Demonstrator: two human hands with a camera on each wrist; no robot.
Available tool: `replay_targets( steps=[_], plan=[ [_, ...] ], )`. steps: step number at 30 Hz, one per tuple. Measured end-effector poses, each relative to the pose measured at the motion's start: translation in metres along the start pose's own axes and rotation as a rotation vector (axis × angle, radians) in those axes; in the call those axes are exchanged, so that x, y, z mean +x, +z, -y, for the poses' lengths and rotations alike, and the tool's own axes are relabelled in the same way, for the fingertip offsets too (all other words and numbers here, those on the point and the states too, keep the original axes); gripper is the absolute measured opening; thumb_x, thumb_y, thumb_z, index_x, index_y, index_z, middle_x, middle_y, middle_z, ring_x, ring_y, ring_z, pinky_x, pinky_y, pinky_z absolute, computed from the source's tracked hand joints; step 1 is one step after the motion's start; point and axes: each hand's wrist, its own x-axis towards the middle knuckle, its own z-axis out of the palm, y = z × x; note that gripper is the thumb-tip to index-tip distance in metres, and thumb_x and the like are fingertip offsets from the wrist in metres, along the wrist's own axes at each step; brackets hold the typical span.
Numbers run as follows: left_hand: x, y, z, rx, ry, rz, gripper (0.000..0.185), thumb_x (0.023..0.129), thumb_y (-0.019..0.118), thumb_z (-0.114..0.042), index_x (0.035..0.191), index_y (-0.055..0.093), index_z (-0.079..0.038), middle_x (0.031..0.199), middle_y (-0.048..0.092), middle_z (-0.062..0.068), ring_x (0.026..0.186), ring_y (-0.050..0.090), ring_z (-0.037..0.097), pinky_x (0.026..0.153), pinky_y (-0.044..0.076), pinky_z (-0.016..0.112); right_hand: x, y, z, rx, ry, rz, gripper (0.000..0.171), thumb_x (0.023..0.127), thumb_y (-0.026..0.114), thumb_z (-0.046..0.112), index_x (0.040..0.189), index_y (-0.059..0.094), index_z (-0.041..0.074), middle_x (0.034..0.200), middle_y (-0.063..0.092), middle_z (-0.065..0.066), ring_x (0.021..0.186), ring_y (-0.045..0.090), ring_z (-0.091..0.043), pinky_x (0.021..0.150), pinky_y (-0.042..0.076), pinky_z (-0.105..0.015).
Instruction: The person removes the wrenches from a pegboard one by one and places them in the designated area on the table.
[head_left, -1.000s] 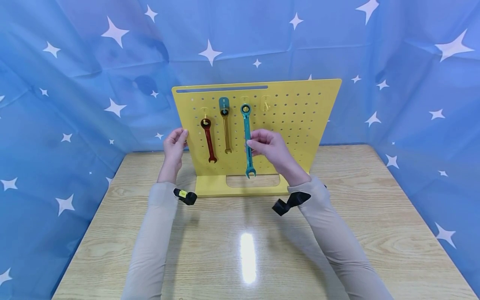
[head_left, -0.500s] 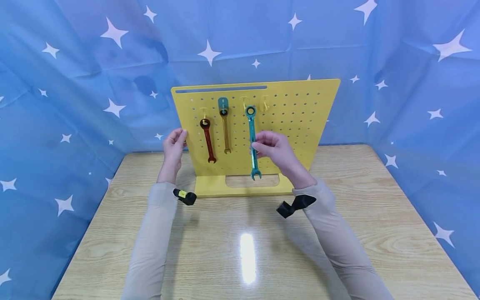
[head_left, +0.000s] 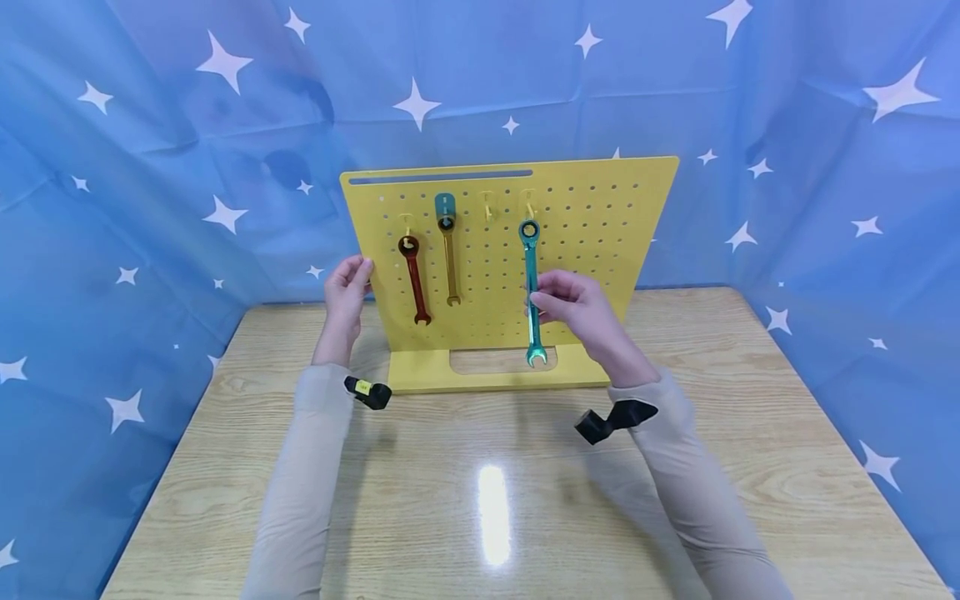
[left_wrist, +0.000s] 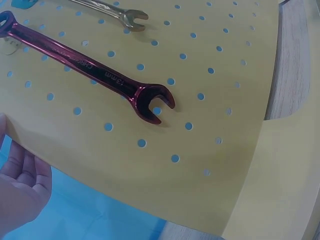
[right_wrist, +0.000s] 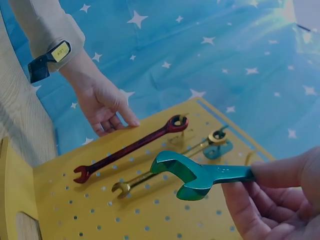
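My right hand pinches a teal combination wrench by its shank, ring end up, in front of the yellow pegboard. The ring sits just below the rightmost yellow hook; whether they touch I cannot tell. In the right wrist view the wrench's open end points away from the fingers. My left hand holds the board's left edge, thumb in front and the other fingers partly hidden behind. Near it a red combination wrench hangs on a hook, with a gold combination wrench to its right.
A bare yellow hook lies between the gold and teal wrenches. The gold one hangs from a teal hook. The board's base stands on a wooden table, with a blue star-patterned curtain behind.
The teal wrench has come off the third hook and moved right with my right hand, now below the rightmost hook. My left hand keeps its place at the board's edge.
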Motion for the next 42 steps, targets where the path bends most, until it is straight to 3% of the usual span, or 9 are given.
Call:
replay_targets(
  steps=[7, 15, 19, 30, 37, 42],
  plan=[
    [0.001, 0.001, 0.000, -0.011, 0.002, 0.002, 0.008, 0.092, 0.062, -0.019, 0.084, 0.064, -0.018, 0.082, 0.060, -0.005, 0.080, 0.056, 0.009, 0.074, 0.047, 0.023, -0.008, -0.013, -0.004, -0.004, 0.020, -0.024, 0.011, 0.092, 0.057, 0.000, 0.098, 0.064, 0.007, 0.082, 0.066, -0.003, 0.073, 0.064, -0.013, 0.069, 0.055, -0.028],
    [0.002, 0.000, 0.001, -0.016, 0.004, -0.001, 0.009, 0.091, 0.063, -0.019, 0.083, 0.064, -0.019, 0.082, 0.060, -0.005, 0.080, 0.055, 0.009, 0.078, 0.046, 0.028, -0.021, -0.026, -0.012, -0.021, 0.023, -0.046, 0.013, 0.091, 0.057, -0.001, 0.102, 0.059, -0.007, 0.081, 0.066, 0.002, 0.071, 0.063, -0.011, 0.068, 0.054, -0.026],
    [0.001, 0.000, 0.000, -0.014, 0.004, 0.002, 0.009, 0.091, 0.062, -0.019, 0.083, 0.062, -0.019, 0.082, 0.060, -0.005, 0.079, 0.055, 0.010, 0.076, 0.046, 0.025, -0.027, -0.033, -0.014, -0.036, 0.021, -0.059, 0.009, 0.092, 0.057, 0.000, 0.099, 0.062, 0.002, 0.081, 0.066, 0.003, 0.073, 0.063, -0.010, 0.068, 0.054, -0.025],
    [0.000, -0.001, 0.001, -0.012, 0.004, 0.018, 0.007, 0.092, 0.062, -0.020, 0.084, 0.062, -0.018, 0.083, 0.059, -0.005, 0.081, 0.054, 0.009, 0.076, 0.045, 0.025, -0.043, -0.048, -0.023, -0.057, 0.048, -0.082, 0.007, 0.092, 0.057, 0.000, 0.097, 0.062, 0.002, 0.079, 0.065, 0.003, 0.070, 0.062, -0.010, 0.066, 0.054, -0.024],
    [-0.002, -0.001, -0.001, -0.012, -0.005, 0.013, 0.008, 0.091, 0.063, -0.020, 0.083, 0.063, -0.019, 0.083, 0.060, -0.005, 0.081, 0.055, 0.009, 0.075, 0.045, 0.024, -0.056, -0.056, -0.030, -0.095, 0.093, -0.082, 0.009, 0.093, 0.057, 0.004, 0.096, 0.063, 0.010, 0.080, 0.066, 0.004, 0.071, 0.062, -0.010, 0.067, 0.054, -0.025],
    [-0.001, -0.001, -0.001, -0.022, -0.004, 0.012, 0.008, 0.091, 0.064, -0.020, 0.083, 0.064, -0.019, 0.082, 0.060, -0.005, 0.080, 0.055, 0.009, 0.074, 0.046, 0.023, -0.065, -0.063, -0.037, -0.116, 0.101, -0.081, 0.008, 0.093, 0.056, 0.003, 0.098, 0.062, 0.001, 0.081, 0.065, 0.004, 0.073, 0.063, -0.009, 0.067, 0.054, -0.024]
  ],
)
